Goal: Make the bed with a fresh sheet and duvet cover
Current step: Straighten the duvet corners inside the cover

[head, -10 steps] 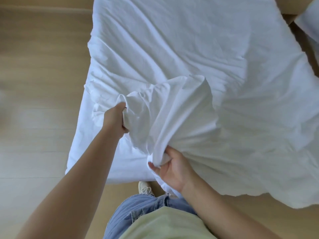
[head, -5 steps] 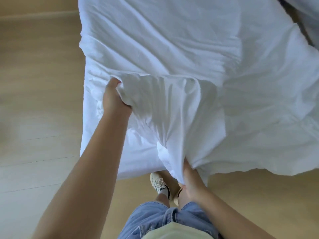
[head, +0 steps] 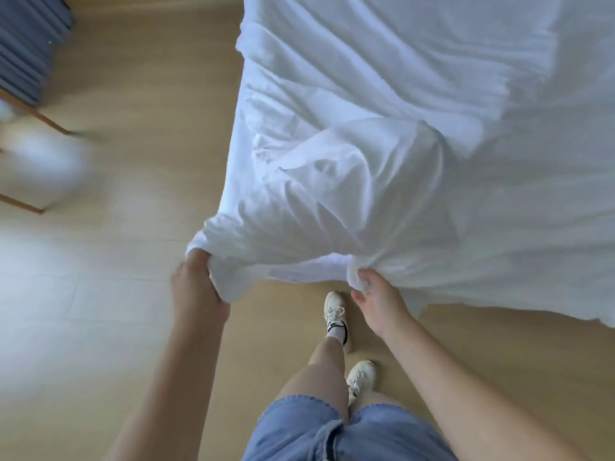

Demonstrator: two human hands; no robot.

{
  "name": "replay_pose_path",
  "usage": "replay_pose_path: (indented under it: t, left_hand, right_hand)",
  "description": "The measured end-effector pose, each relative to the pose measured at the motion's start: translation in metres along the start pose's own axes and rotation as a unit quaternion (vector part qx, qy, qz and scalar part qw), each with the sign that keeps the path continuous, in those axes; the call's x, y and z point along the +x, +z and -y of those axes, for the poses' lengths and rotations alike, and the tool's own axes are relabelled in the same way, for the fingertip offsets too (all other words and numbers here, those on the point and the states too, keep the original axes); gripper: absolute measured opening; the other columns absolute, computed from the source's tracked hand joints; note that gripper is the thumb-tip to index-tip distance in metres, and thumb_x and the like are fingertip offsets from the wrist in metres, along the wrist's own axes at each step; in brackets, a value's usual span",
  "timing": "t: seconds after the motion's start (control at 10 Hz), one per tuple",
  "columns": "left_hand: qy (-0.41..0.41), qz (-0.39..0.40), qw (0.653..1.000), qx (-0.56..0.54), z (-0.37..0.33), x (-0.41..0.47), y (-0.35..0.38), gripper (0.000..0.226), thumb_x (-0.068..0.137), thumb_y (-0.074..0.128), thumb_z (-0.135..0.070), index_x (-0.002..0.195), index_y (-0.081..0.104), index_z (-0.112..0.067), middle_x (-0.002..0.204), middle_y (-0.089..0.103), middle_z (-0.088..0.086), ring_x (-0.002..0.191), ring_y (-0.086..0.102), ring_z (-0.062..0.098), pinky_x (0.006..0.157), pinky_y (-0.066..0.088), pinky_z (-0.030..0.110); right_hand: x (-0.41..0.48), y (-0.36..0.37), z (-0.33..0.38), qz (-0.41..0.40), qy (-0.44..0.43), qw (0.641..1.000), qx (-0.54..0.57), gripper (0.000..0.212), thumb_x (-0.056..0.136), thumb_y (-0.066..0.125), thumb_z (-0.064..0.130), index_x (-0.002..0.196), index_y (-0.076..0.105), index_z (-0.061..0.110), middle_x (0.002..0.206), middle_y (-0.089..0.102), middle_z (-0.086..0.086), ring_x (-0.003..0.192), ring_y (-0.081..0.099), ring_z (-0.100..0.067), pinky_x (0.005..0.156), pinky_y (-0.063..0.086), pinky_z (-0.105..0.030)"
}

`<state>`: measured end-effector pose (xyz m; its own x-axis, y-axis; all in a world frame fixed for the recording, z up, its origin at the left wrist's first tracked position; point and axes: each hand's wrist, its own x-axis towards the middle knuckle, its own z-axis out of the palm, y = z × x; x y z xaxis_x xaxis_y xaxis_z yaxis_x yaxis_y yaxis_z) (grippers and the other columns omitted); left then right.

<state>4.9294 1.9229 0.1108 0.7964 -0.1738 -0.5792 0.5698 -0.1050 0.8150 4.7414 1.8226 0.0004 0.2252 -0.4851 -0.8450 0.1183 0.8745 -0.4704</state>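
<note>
White sheet (head: 416, 201): we are gripping its near edge, left hand (head: 196, 287) and right hand (head: 379, 302) both clamped, probably spreading it; next needing an even pull.

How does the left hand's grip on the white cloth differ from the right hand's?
The left hand grips the white cloth at its bunched corner, out over the floor; the right hand grips along the near edge. The left hand's own fingers are mostly hidden in cloth; the right hand's curled fingers show. Both hold bunched fabric.
</note>
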Motion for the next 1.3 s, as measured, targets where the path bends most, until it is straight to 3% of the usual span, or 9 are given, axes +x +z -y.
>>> replay_pose_path:
  t: [0.1,0.4,0.5,0.6,0.7,0.8,0.9,1.2,1.3]
  left_hand:
    - [0.038,0.024,0.998,-0.048,-0.036,0.007,-0.013,0.010,0.089,0.048,-0.015,0.081,0.054,-0.017,0.081,0.059,-0.002,0.069,0.060,0.011,0.067,0.051,0.024]
    - [0.092,0.125,0.883,0.443,0.084,0.040,-0.137,0.031,0.076,0.049,-0.029,0.057,0.030,-0.013,0.054,0.024,0.000,0.049,0.024,0.010,0.047,0.018,0.025]
    - [0.037,0.197,0.801,0.565,0.107,0.069,-0.136,0.030,0.070,0.047,-0.036,0.054,0.036,-0.013,0.051,0.035,-0.001,0.053,0.033,0.020,0.053,0.027,0.029]
    - [0.038,0.328,0.555,0.764,0.109,0.099,-0.118,0.017,0.086,0.051,-0.024,0.079,0.060,-0.012,0.082,0.061,0.009,0.079,0.057,0.028,0.069,0.044,0.030]
    - [0.065,0.362,0.505,0.781,0.079,0.116,-0.072,0.030,0.088,0.046,-0.011,0.115,0.058,-0.005,0.117,0.060,0.013,0.106,0.057,0.029,0.083,0.044,0.031]
    - [0.048,0.319,0.747,0.581,0.047,0.121,-0.002,0.037,0.094,0.049,-0.016,0.128,0.051,-0.002,0.127,0.055,0.017,0.116,0.052,0.030,0.091,0.041,0.035]
    - [-0.061,0.415,0.785,0.456,0.057,0.107,0.059,0.047,0.098,0.040,-0.045,0.132,0.051,-0.014,0.121,0.051,0.000,0.115,0.046,0.015,0.089,0.030,0.025]
    - [-0.064,0.468,0.621,0.626,0.116,0.121,0.093,0.100,0.068,0.042,-0.082,0.145,0.033,-0.018,0.149,0.033,0.006,0.135,0.032,0.030,0.110,0.030,0.043]
    - [-0.030,0.487,0.645,0.588,0.119,0.120,0.101,0.084,0.072,0.053,-0.070,0.138,0.044,-0.019,0.143,0.043,0.003,0.132,0.039,0.027,0.108,0.032,0.038]
  right_hand:
    - [-0.007,-0.027,-0.033,-0.077,0.050,0.995,-0.046,0.010,0.090,0.052,0.006,0.085,0.059,0.012,0.095,0.054,-0.007,0.072,0.050,-0.009,0.059,0.044,-0.018]
    - [-0.030,0.003,-0.032,-0.068,0.070,0.991,0.096,0.029,0.092,0.051,0.040,0.106,0.053,0.015,0.100,0.049,-0.011,0.080,0.052,-0.022,0.068,0.046,-0.038]
    - [-0.036,0.026,-0.021,-0.059,0.019,0.997,0.055,0.036,0.092,0.044,0.051,0.099,0.057,0.018,0.095,0.059,-0.008,0.087,0.060,-0.022,0.088,0.049,-0.045]
    - [-0.032,0.044,-0.019,-0.100,-0.014,0.995,0.024,0.043,0.092,0.041,0.057,0.106,0.058,0.019,0.101,0.063,-0.007,0.092,0.063,-0.019,0.077,0.053,-0.040]
    - [-0.034,0.057,-0.025,-0.159,-0.066,0.985,0.028,0.043,0.094,0.040,0.056,0.109,0.059,0.020,0.105,0.065,-0.004,0.093,0.064,-0.016,0.073,0.054,-0.037]
    - [-0.039,0.067,-0.032,-0.206,-0.173,0.963,-0.005,0.028,0.095,0.045,0.046,0.099,0.054,0.020,0.098,0.063,-0.001,0.091,0.062,-0.015,0.077,0.053,-0.038]
    - [-0.033,0.071,-0.028,-0.219,-0.225,0.945,-0.087,0.018,0.090,0.060,0.037,0.093,0.051,0.022,0.098,0.064,0.005,0.098,0.062,-0.015,0.093,0.050,-0.047]
    - [-0.039,0.037,-0.022,-0.233,-0.181,0.923,-0.247,0.019,0.097,0.047,0.020,0.091,0.063,0.030,0.089,0.069,0.008,0.089,0.065,-0.015,0.092,0.052,-0.042]
    - [-0.050,0.026,-0.021,-0.228,-0.168,0.938,-0.201,0.022,0.098,0.047,0.019,0.086,0.065,0.027,0.081,0.068,0.008,0.079,0.063,-0.011,0.087,0.051,-0.040]
